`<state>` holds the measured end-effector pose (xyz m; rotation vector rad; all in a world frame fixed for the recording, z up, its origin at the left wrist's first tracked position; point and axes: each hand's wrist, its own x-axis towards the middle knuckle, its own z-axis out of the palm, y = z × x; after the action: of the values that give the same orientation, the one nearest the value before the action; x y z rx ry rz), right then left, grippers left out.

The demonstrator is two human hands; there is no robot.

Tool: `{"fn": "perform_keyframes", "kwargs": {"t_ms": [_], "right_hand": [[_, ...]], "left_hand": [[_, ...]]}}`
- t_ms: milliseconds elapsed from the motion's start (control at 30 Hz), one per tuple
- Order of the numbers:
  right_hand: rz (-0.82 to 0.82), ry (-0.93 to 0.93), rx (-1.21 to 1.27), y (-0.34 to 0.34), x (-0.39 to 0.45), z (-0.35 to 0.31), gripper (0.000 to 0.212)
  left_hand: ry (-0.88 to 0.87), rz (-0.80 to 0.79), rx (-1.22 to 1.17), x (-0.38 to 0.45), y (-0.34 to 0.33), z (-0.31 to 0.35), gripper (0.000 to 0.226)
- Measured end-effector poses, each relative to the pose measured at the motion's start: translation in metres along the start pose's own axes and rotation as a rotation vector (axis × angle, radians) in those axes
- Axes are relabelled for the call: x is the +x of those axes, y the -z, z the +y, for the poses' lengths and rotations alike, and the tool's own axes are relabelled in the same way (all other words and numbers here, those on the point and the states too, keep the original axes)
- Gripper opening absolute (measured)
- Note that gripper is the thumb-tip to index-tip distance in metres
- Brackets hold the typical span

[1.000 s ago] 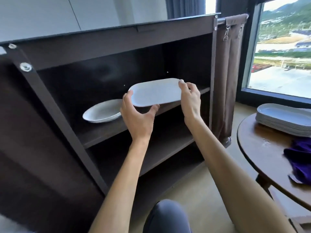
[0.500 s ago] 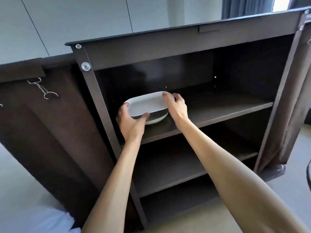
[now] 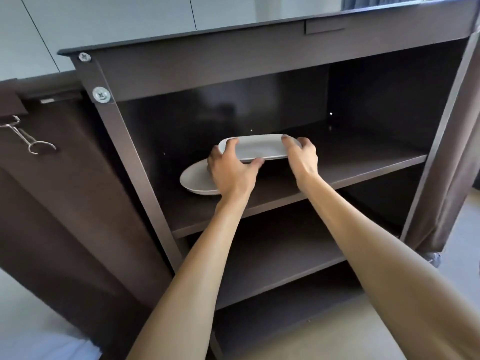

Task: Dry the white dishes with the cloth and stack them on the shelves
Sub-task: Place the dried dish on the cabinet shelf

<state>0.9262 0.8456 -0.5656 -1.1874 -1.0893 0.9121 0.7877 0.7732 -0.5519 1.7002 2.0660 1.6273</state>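
- The left hand (image 3: 230,172) grips the near left end of a white oblong dish (image 3: 257,147): its fingers curl over the far-left rim and its thumb (image 3: 253,163) lies along the near edge.
- The right hand (image 3: 302,157) grips the right end of the same dish, fingertips hooked over the rim and the palm against the dish's end.
- The two hands are apart, one at each end, with the dish spanning the gap between them; both forearms reach in from the lower edge of the view.
- The held dish sits roughly level inside the top compartment of a dark brown shelf unit (image 3: 376,81), above the upper shelf board (image 3: 350,167); whether it touches anything below cannot be told.
- A second white dish (image 3: 194,179) lies flat on that upper shelf board, toward its left side. It is lower than the held dish and offset to the left and nearer; the left hand covers its right part.
- Below are a middle shelf (image 3: 285,258) and a bottom shelf (image 3: 272,318).
- A brown fabric panel (image 3: 65,203) hangs on the unit's left side, with a metal clip (image 3: 23,137) near its top; another fabric panel (image 3: 449,178) hangs on the right.
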Motion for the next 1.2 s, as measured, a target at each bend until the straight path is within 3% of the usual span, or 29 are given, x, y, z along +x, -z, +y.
{"fn": "perform_keyframes", "kwargs": {"t_ms": [200, 367, 600, 800, 933, 1100, 1200], "right_hand": [[0.145, -0.045, -0.083, 0.065, 0.028, 0.003, 0.070], [0.182, -0.042, -0.325, 0.089, 0.039, 0.013, 0.061], [0.108, -0.024, -0.683, 0.086, 0.047, 0.019, 0.053], [0.052, 0.003, -0.899, 0.070, 0.052, 0.024, 0.058], [0.025, -0.017, -0.836, 0.074, 0.055, 0.020, 0.059], [0.116, 0.060, -0.617, 0.105, 0.037, 0.009, 0.059], [0.225, 0.137, -0.567, 0.144, 0.019, -0.005, 0.055]], "left_hand": [[-0.005, -0.120, 0.076, -0.018, -0.056, 0.042, 0.064], [0.072, -0.191, 0.023, -0.027, -0.084, 0.047, 0.075], [0.184, -0.255, 0.003, -0.024, -0.091, 0.039, 0.085], [0.155, -0.312, 0.147, -0.016, -0.081, 0.031, 0.071], [0.120, -0.341, 0.211, -0.020, -0.076, 0.034, 0.064], [-0.028, -0.278, 0.297, -0.040, -0.076, 0.055, 0.045], [-0.188, -0.298, 0.160, -0.056, -0.085, 0.084, 0.049]]}}
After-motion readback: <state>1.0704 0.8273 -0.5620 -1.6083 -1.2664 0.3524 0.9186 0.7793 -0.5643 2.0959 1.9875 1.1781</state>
